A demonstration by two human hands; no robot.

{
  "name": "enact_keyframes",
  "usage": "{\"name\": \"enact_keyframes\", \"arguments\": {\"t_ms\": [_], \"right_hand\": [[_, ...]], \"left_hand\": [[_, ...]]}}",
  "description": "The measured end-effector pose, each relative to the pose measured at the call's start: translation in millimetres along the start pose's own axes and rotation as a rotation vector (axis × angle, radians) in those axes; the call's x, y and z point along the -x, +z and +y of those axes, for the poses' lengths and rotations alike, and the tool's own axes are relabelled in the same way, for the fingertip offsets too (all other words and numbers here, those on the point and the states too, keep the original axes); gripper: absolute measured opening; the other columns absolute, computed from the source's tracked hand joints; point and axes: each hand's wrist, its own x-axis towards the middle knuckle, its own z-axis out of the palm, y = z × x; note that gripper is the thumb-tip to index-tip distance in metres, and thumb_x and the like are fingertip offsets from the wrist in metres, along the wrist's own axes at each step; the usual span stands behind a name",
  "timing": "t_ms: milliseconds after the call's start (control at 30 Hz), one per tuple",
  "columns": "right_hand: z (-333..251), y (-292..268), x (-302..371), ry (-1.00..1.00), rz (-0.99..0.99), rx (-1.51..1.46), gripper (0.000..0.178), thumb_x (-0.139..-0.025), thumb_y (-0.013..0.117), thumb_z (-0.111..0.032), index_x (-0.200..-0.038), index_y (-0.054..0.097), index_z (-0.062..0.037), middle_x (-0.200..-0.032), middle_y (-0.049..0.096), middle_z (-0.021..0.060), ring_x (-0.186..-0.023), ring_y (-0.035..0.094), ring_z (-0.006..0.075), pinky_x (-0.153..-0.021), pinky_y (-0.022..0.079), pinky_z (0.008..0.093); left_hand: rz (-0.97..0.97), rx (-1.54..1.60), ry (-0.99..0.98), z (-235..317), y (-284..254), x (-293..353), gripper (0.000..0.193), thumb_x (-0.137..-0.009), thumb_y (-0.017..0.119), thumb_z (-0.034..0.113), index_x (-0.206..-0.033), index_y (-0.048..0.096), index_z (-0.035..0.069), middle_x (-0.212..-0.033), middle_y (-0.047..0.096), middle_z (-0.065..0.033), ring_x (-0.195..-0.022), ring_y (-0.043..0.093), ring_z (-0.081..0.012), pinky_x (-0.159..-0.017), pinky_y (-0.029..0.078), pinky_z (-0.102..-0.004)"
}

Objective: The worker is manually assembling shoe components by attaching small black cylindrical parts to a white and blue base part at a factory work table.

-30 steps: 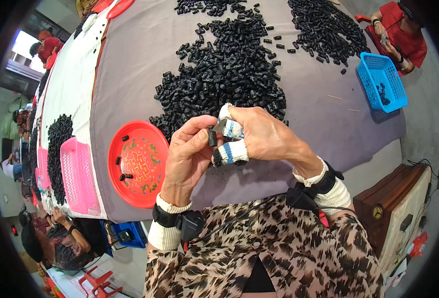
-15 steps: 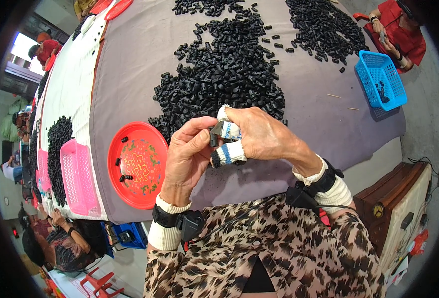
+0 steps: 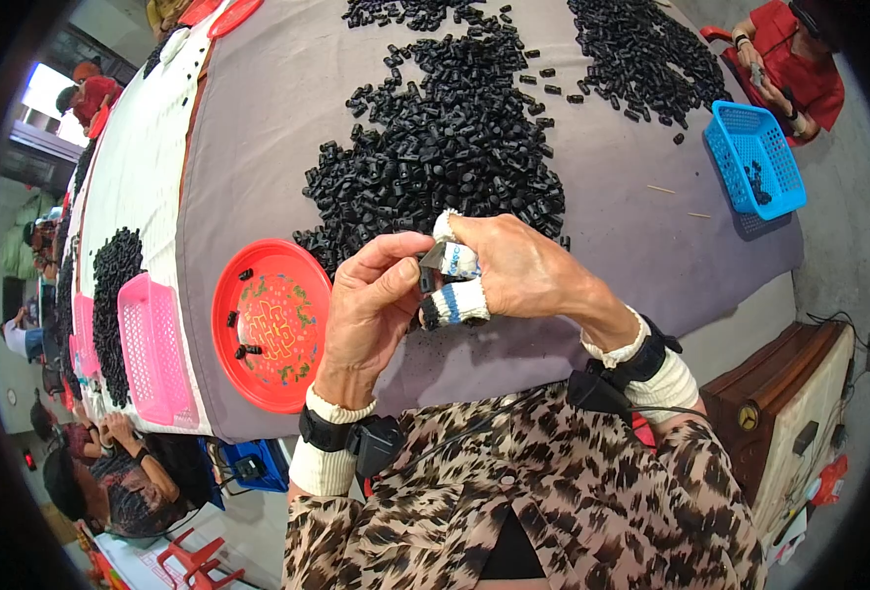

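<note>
In front of my chest, over the near edge of the grey cloth, my two hands meet. My left hand (image 3: 368,310) pinches a small black plastic piece (image 3: 427,279) between thumb and fingertips. My right hand (image 3: 528,267) is closed around a small blade (image 3: 434,256) with a white-and-blue wrapping (image 3: 460,261); the blade's metal end lies against the black piece. White knitted covers with dark stripes (image 3: 459,302) sit on fingers of my right hand. Just beyond my hands rises a large heap of similar black pieces (image 3: 454,138).
Left of my left hand is a red plate (image 3: 224,339) holding a few black pieces. Farther left is a pink basket (image 3: 154,364). A blue basket (image 3: 750,143) stands at the right edge, near a person in red (image 3: 789,69). Another black heap (image 3: 641,59) lies far right.
My hands stay almost in place; the blade and black piece have shifted very slightly. At lower left, a person's head and hands have moved a little.
</note>
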Motion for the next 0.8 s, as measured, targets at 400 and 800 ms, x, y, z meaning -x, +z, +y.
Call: {"name": "enact_keyframes", "arguments": {"t_ms": [400, 800], "right_hand": [[1.9, 0.6, 1.2, 0.005, -0.029, 0.003, 0.04, -0.068, 0.072, -0.029, -0.083, 0.048, -0.0013, -0.066, 0.056, 0.0122, -0.058, 0.058, 0.0286, -0.053, 0.042, 0.0354], [0.9, 1.2, 6.4, -0.055, -0.009, 0.007, 0.034, -0.073, 0.069, -0.024, -0.09, 0.051, -0.001, -0.072, 0.06, 0.0117, -0.063, 0.06, 0.0272, -0.057, 0.045, 0.0336]], "left_hand": [[0.033, -0.084, 0.023, 0.5, 1.1, 0.4, 0.023, -0.083, 0.061, 0.006, -0.104, 0.059, -0.002, -0.099, 0.061, -0.0091, -0.086, 0.06, -0.0145, -0.079, 0.05, -0.0291], [-0.02, 0.109, 0.026, -3.7, -3.0, -4.0, 0.023, -0.085, 0.059, 0.009, -0.106, 0.057, 0.001, -0.093, 0.061, -0.009, -0.078, 0.059, -0.0161, -0.07, 0.05, -0.0295]]}}
